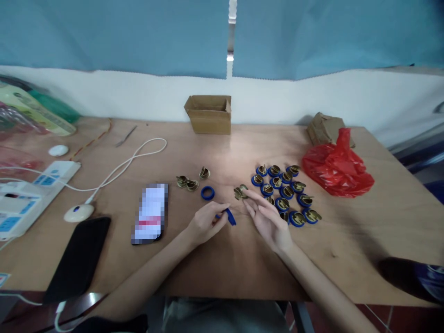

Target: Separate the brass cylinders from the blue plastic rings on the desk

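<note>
Your hands are apart over the wooden counter [322,273], each closed on one thing. Your left hand [210,220] pinches a glossy blue plastic ring [231,217] edge-on between thumb and fingers, probably to leave most of its rim free. At about eleven o'clock from it, your right hand [268,219] grips a brass-coloured metal piece with a raised tab [239,192] by its near side, seemingly so its far side stays uncovered. A loose round blue ring [207,193] lies at twelve o'clock from your left hand, with three loose brass-coloured pieces [192,185] at eleven, likely within easy reach. From one to three o'clock of your right hand, brass-coloured pieces seated in blue rings [286,191] sit grouped, apparently to separate them from the loose parts.
</note>
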Demonstrator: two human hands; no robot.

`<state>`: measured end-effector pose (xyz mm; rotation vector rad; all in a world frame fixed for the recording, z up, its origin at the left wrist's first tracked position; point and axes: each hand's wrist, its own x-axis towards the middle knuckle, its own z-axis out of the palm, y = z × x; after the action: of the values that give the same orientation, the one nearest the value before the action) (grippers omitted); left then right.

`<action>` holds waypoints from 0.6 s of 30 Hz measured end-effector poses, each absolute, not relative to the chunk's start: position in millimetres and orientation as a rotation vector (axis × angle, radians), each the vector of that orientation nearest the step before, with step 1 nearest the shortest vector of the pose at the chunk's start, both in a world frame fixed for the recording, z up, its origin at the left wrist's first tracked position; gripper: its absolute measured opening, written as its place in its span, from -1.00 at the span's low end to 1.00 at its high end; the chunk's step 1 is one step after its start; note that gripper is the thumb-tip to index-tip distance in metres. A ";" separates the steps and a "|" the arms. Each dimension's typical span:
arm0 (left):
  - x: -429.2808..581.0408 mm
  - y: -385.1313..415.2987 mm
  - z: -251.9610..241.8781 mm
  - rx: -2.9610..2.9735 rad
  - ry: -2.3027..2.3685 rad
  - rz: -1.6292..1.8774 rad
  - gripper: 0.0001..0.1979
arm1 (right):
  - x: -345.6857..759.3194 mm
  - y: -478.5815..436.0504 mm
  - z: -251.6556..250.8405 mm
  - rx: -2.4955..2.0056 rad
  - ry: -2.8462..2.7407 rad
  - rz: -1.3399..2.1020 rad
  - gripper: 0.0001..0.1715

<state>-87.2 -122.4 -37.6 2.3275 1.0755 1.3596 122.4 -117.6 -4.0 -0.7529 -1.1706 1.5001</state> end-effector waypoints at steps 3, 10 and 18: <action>-91.5 -118.8 -33.6 2.371 1.203 1.340 -0.78 | 127.9 -117.0 -3.8 -0.773 -1.190 1.417 -0.55; -120.0 -92.8 -6.2 2.118 1.742 1.045 -0.81 | 135.9 -118.6 -11.7 -0.864 -1.359 1.181 -0.56; -134.4 -78.3 -15.9 2.024 1.894 0.817 -0.77 | 132.7 -121.5 -12.4 -0.866 -1.432 1.177 -0.60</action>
<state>-134.4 -78.3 -15.9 2.0238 1.8941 0.8174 132.7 -121.5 -12.4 -0.8665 -1.4321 1.1767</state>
